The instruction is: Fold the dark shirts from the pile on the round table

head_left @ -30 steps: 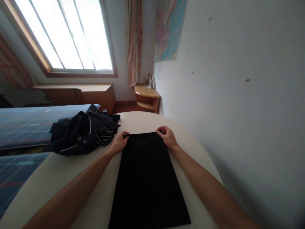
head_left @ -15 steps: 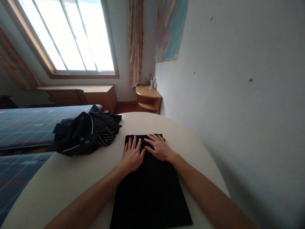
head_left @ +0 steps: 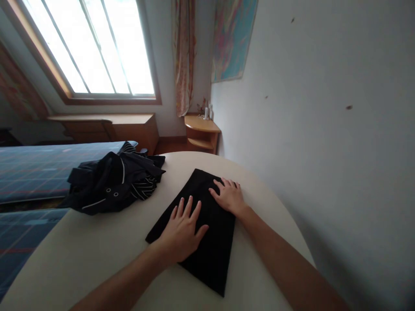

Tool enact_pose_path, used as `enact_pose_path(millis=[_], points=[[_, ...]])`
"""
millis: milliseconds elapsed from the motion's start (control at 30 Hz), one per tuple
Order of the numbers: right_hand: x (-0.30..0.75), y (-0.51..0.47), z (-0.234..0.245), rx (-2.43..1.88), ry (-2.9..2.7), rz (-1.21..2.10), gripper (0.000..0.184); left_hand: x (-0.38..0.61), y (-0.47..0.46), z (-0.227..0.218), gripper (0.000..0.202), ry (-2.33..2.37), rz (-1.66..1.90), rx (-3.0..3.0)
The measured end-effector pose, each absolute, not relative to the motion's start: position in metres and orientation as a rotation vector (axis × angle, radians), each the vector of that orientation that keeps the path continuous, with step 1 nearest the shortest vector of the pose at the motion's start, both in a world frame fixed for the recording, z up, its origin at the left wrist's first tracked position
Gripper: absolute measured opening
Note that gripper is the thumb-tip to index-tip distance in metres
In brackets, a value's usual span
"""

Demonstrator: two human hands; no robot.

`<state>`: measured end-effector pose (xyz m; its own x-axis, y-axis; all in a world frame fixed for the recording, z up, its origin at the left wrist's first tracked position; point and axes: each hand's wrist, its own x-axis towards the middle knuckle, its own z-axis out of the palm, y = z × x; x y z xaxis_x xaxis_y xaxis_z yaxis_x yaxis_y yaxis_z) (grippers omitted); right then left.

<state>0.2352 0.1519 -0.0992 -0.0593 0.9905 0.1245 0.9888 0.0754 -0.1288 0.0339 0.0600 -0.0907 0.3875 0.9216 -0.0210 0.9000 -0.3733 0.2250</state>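
Note:
A flat piece of folded black clothing (head_left: 210, 242) lies turned at an angle on the round cream table (head_left: 259, 259); its exact kind does not show. My left hand (head_left: 183, 231) rests on its left part, palm down, with the fingers spread. At its far right edge, my right hand (head_left: 228, 195) lies flat on the cloth, fingers apart. Neither hand grasps anything. To the left on the tabletop sits a crumpled heap of dark clothes (head_left: 112, 175), with striped cloth and two metal eyelets showing.
Beds with blue plaid covers (head_left: 39, 168) stand against the table's left side. A white wall (head_left: 308, 142) runs close along the right. Beyond the table are a wooden corner shelf (head_left: 202, 124) and a long low cabinet (head_left: 132, 125) under the window.
The black garment has turned clockwise on the table, its near end swinging away from me. My left hand has moved nearer, and my right hand has shifted to the right.

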Motion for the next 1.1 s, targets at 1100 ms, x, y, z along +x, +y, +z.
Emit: enact_pose_path(millis=[1100], points=[[0.332,0.162,-0.097,-1.518,-1.945,0.622,0.039,0.015,0.102,-0.119,0.049,1.409,0.374,2.842]])
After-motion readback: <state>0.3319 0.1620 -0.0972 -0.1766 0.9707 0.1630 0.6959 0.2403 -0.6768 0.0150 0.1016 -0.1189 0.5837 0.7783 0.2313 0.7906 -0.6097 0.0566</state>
